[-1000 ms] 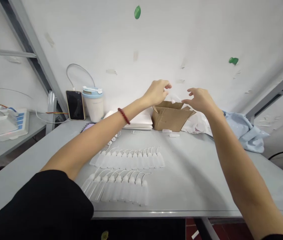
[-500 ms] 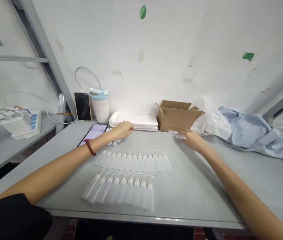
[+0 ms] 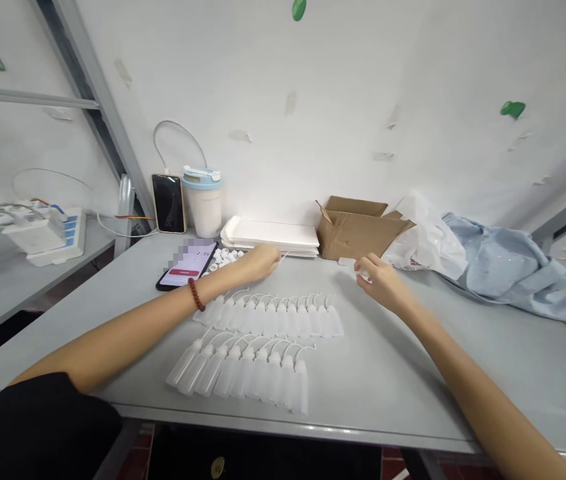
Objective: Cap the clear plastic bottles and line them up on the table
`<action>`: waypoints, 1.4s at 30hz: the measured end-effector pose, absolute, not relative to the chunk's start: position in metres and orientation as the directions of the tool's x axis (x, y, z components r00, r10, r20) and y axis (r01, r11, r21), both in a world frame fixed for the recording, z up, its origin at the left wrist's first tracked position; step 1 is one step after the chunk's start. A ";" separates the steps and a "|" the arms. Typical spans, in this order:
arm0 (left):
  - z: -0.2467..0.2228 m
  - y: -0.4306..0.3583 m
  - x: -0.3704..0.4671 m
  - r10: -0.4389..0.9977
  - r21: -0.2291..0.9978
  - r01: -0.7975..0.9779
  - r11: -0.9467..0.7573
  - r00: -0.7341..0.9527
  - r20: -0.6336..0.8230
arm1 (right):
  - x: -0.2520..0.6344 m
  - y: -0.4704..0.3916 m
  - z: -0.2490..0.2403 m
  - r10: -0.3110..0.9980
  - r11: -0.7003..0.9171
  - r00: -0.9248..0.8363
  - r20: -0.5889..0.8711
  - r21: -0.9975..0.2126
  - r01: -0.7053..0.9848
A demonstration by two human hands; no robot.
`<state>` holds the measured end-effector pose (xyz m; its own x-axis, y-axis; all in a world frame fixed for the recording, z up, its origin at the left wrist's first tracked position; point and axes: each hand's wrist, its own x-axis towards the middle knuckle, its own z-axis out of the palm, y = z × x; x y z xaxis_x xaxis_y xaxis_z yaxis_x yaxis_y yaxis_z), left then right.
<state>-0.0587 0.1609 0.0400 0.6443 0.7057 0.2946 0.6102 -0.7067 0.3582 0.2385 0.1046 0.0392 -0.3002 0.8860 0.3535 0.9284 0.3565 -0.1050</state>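
Note:
My left hand (image 3: 261,262) is closed, holding a thin white piece that sticks out past its fingertips, in front of the white stack (image 3: 283,235). My right hand (image 3: 373,277) pinches a small clear plastic piece just in front of the cardboard box (image 3: 357,233). Another small clear piece (image 3: 346,261) lies beside it on the table. Nearer to me, two rows of translucent bottles with thin curved tails lie side by side: a back row (image 3: 277,320) and a front row (image 3: 243,375). Small white caps (image 3: 223,257) are heaped left of my left hand.
A phone (image 3: 187,263) lies left of the caps. Behind it stand a second phone (image 3: 169,203) and a lidded cup (image 3: 204,203). A white plastic bag (image 3: 425,237) and blue cloth (image 3: 507,260) lie at the back right. A power strip (image 3: 63,240) sits on the left table.
My left hand has moved slightly right and now shows a thin white piece. My right hand has lifted a clear piece from the table. The view has shifted a little.

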 end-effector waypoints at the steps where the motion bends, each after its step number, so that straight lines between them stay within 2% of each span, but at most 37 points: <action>1: 0.045 0.152 -0.062 0.729 0.382 0.623 -0.683 0.614 0.301 | 0.231 0.099 0.043 0.854 0.410 -0.288 0.434 -0.218 0.886; 3: 0.055 0.132 -0.067 0.769 0.458 0.622 -0.635 0.561 0.306 | 0.211 0.084 0.052 0.826 0.472 -0.188 0.532 -0.468 0.747; 4: 0.060 0.121 -0.069 0.785 0.515 0.601 -0.611 0.544 0.296 | 0.198 0.077 0.057 0.842 0.478 -0.124 0.525 -0.619 0.624; 6: 0.069 0.099 -0.072 0.860 0.778 0.446 -0.442 0.458 0.225 | 0.172 0.061 0.066 0.925 0.377 -0.105 0.364 -0.857 0.352; 8: 0.073 0.081 -0.072 0.899 0.891 0.308 -0.334 0.387 0.204 | 0.148 0.048 0.070 0.954 0.282 -0.154 0.257 -0.945 0.167; 11: 0.074 0.064 -0.069 0.917 0.927 0.232 -0.295 0.340 0.207 | 0.127 0.038 0.064 0.950 0.208 -0.242 0.198 -0.978 0.019; 15: 0.071 0.055 -0.064 0.908 0.935 0.206 -0.290 0.368 0.200 | 0.121 0.034 0.047 0.936 0.202 -0.284 0.207 -0.978 -0.045; 23: 0.062 0.052 -0.065 0.902 0.931 0.171 -0.323 0.355 0.247 | 0.125 0.030 0.047 0.936 0.263 -0.275 0.220 -0.956 0.129; 33: 0.063 0.045 -0.063 0.888 0.910 0.138 -0.391 0.315 0.334 | 0.129 0.027 0.043 0.910 0.287 -0.339 0.239 -0.953 0.098; 38: 0.063 0.045 -0.062 0.874 0.908 0.172 -0.383 0.384 0.296 | 0.127 0.028 0.041 0.931 0.273 -0.284 0.229 -0.954 0.126; 42: 0.066 0.043 -0.062 0.857 0.879 0.212 -0.427 0.403 0.319 | 0.127 0.028 0.041 0.935 0.260 -0.286 0.212 -0.955 0.142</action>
<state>-0.0616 0.0434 0.0656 0.4033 0.8575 0.3194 0.2117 -0.4270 0.8791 0.1270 0.0280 0.0409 -0.2857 0.9346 0.2121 0.1425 0.2603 -0.9550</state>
